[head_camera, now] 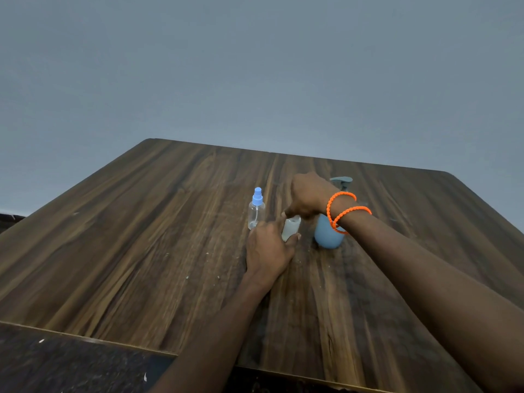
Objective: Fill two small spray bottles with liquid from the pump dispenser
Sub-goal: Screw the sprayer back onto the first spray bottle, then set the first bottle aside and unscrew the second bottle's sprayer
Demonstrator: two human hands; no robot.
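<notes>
A clear spray bottle (256, 211) with a blue spray cap stands upright on the wooden table (147, 236), near its middle. Just right of it stands a second small clear bottle (291, 227). My left hand (269, 251) is wrapped around its lower body. My right hand (307, 195) is closed over its top, so its neck and cap are hidden. A blue pump dispenser (327, 235) with a grey pump head (342, 181) stands right behind my right wrist, which carries two orange bracelets.
The table's far edge meets a plain grey wall (255, 66). Its near edge runs along the bottom, with dark speckled floor (56, 361) at the lower left.
</notes>
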